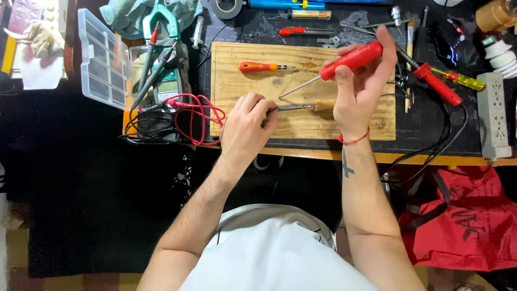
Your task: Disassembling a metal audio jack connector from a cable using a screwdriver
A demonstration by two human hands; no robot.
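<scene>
My right hand point(360, 86) grips a red-handled screwdriver point(350, 60); its thin metal shaft slants down-left to a tip near the middle of a wooden board point(301, 126). My left hand point(247, 126) pinches the metal end of a wooden-handled tool point(307, 106) that lies flat on the board, just under the screwdriver's tip. A small orange screwdriver point(261, 67) lies loose on the board's upper left.
A multimeter point(167, 81) with red and black leads point(194, 116) sits left of the board, beside a clear plastic organiser box point(102, 59). More red-handled tools point(439, 83), a power strip point(493, 116) and cables lie at the right. A red bag point(463, 221) hangs below the desk edge.
</scene>
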